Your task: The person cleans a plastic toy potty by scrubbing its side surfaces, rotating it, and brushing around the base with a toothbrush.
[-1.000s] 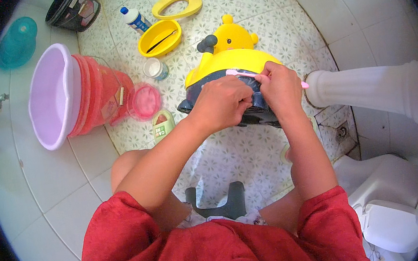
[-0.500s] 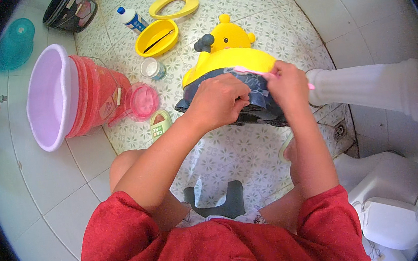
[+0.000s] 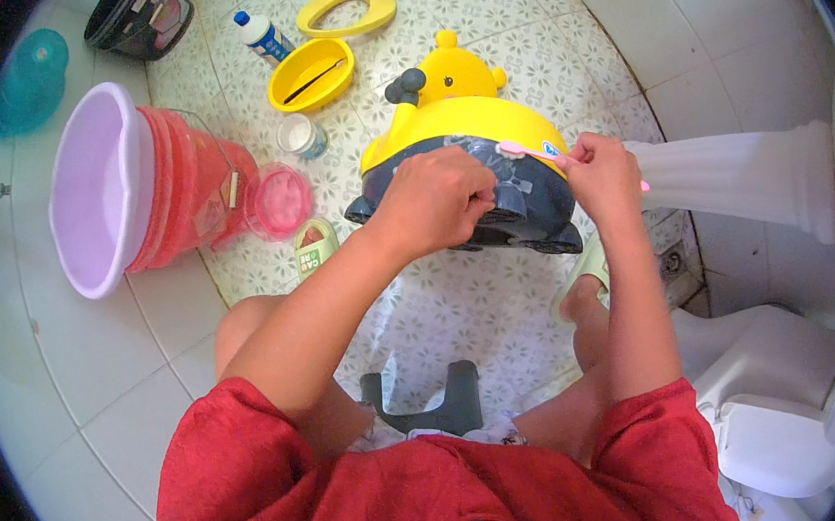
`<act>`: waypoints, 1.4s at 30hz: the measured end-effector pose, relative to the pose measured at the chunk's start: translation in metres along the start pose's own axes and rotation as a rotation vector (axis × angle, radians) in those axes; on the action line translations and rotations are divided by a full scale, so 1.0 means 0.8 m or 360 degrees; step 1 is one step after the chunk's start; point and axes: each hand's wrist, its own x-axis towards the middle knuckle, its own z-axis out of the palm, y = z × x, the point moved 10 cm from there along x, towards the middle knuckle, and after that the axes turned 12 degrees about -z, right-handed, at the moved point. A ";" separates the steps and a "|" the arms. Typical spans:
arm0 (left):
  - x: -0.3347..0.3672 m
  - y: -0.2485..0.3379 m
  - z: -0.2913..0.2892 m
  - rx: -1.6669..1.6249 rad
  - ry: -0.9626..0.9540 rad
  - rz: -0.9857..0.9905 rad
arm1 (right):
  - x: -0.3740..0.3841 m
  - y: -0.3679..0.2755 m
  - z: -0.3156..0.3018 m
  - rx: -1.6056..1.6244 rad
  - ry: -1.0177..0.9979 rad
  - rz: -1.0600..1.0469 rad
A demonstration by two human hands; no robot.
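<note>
1. Toothbrush [image 3: 533, 154]: over toy's [image 3: 469, 118] R side.
2. Pedestal [image 3: 731, 180]: R of toy.
3. Toilet [image 3: 779, 356]: front-R of toy.
4. Stool [image 3: 428, 418]: in front of toy.
5. Jar [image 3: 303, 136], dipper [image 3: 281, 199]: L of toy.
6. Bucket [image 3: 191, 182] w/ tub [image 3: 98, 196] on top: farther L of toy.
7. Bowl [image 3: 298, 68] w/ stick [image 3: 315, 79] in: behind-L of toy; bottle [image 3: 265, 40], ring [image 3: 345, 9] likewise, farther back.
</note>
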 end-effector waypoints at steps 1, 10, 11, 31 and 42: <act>-0.002 0.000 -0.002 0.0021 0.0016 0.0013 | 0.000 0.000 0.004 0.0005 -0.0006 -0.0008; 0.004 0.006 0.004 -0.0029 -0.0018 0.0012 | -0.001 -0.010 0.005 0.0053 0.0075 -0.0108; 0.002 0.004 0.003 -0.0029 -0.0016 0.0003 | -0.001 0.004 0.000 0.0046 0.0036 -0.0077; 0.010 0.013 0.010 -0.0003 -0.0013 0.0072 | -0.006 -0.017 0.002 0.0054 0.0182 -0.0204; 0.011 0.007 0.008 0.0006 -0.0032 0.0011 | -0.004 0.010 0.008 0.0078 0.0065 -0.0064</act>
